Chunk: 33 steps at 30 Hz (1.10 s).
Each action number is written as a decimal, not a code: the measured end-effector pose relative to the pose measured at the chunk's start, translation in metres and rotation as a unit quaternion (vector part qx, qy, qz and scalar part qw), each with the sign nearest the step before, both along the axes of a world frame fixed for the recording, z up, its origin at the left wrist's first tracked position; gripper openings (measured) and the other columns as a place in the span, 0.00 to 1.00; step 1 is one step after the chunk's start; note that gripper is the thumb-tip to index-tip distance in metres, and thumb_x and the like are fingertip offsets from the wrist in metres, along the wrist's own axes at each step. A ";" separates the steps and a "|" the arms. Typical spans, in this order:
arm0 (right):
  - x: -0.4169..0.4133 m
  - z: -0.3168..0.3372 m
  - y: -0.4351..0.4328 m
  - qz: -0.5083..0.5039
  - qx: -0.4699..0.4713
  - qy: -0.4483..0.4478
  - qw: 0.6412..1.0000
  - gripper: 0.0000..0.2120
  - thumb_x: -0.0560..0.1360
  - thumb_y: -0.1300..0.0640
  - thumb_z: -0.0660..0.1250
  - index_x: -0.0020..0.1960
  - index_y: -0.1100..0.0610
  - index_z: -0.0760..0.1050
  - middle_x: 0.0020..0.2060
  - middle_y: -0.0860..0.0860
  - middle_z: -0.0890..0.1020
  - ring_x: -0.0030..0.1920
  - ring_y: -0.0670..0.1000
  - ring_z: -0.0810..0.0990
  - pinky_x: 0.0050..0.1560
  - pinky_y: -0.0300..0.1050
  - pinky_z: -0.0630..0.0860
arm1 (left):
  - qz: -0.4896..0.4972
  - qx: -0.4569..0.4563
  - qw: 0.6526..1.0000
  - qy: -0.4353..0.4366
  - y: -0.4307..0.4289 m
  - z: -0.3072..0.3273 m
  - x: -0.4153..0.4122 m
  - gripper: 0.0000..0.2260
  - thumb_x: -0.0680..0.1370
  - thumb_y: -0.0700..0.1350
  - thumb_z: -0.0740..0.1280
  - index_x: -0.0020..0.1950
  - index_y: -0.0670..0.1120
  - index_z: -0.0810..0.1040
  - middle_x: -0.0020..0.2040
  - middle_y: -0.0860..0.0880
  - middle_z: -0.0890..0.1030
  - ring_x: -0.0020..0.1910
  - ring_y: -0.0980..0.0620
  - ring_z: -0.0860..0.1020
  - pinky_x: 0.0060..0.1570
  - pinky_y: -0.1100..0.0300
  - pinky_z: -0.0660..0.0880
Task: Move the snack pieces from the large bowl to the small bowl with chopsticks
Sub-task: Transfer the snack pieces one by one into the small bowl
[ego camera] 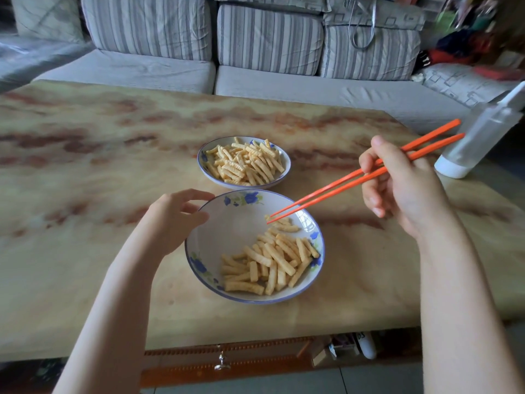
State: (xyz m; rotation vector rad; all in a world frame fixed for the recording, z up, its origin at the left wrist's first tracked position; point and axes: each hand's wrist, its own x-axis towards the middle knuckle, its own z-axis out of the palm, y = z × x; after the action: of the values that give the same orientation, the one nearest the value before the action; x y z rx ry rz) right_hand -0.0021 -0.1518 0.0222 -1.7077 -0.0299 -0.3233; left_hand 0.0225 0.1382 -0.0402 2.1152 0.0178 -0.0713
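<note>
The large white bowl (pixel 227 223) with blue flowers stands near me, holding several ridged yellow snack pieces (pixel 272 260) in its right half. Just behind it, the small bowl (pixel 285 163) is heaped with the same snack pieces (pixel 244 163). My right hand (pixel 397 183) grips a pair of orange chopsticks (pixel 341 187); their tips reach into the large bowl and close on a small snack piece (pixel 267 218) at the far side of the pile. My left hand (pixel 176 214) holds the large bowl's left rim, thumb on the edge.
The bowls stand on a marbled tan table (pixel 85 194). A clear plastic bottle (pixel 477 140) with a white base stands at the right edge. A striped grey sofa (pixel 255 52) runs behind the table. Below the front edge are a drawer knob (pixel 222 362) and small items.
</note>
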 end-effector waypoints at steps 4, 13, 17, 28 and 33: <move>-0.002 0.000 -0.003 0.001 -0.018 0.019 1.000 0.19 0.82 0.51 0.55 0.35 0.57 0.69 0.16 0.52 0.67 0.16 0.52 0.63 0.20 0.37 0.56 | -0.001 0.003 1.000 0.000 0.000 0.000 0.000 0.15 0.74 0.37 0.67 0.53 0.56 0.80 0.46 0.46 0.84 0.45 0.43 0.82 0.52 0.48 0.78; -0.002 -0.001 -0.008 -0.007 -0.028 0.026 0.999 0.19 0.82 0.51 0.55 0.35 0.57 0.69 0.16 0.53 0.68 0.16 0.52 0.63 0.20 0.35 0.57 | 0.003 0.008 1.000 0.002 -0.001 0.001 0.000 0.15 0.74 0.37 0.67 0.53 0.56 0.80 0.47 0.46 0.84 0.46 0.43 0.82 0.52 0.48 0.78; 0.000 -0.003 -0.005 -0.014 -0.030 0.028 0.999 0.19 0.82 0.51 0.55 0.35 0.58 0.69 0.16 0.53 0.68 0.16 0.52 0.64 0.20 0.34 0.57 | 0.002 0.010 1.000 0.003 -0.001 0.000 0.000 0.15 0.74 0.37 0.67 0.53 0.56 0.80 0.47 0.46 0.84 0.46 0.43 0.82 0.52 0.48 0.78; 0.005 -0.001 0.003 -0.044 0.095 -0.037 0.994 0.25 0.82 0.52 0.57 0.27 0.51 0.72 0.23 0.50 0.71 0.17 0.50 0.65 0.22 0.38 0.58 | 0.002 0.005 1.000 0.009 -0.001 0.003 -0.002 0.15 0.74 0.36 0.68 0.53 0.56 0.80 0.47 0.46 0.84 0.46 0.43 0.82 0.53 0.47 0.78; 0.010 -0.004 0.015 -0.093 0.170 -0.064 0.979 0.19 0.83 0.55 0.55 0.34 0.56 0.68 0.21 0.46 0.72 0.17 0.47 0.67 0.20 0.36 0.61 | 0.003 0.001 1.000 0.010 -0.001 0.003 -0.002 0.16 0.74 0.36 0.68 0.52 0.56 0.80 0.47 0.46 0.84 0.46 0.42 0.82 0.53 0.47 0.78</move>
State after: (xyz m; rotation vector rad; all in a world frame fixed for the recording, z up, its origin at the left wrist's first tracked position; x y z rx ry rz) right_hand 0.0081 -0.1367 0.0180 -1.3505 0.0864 -0.5457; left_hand 0.0210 0.1373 -0.0369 2.1156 0.0360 -0.0898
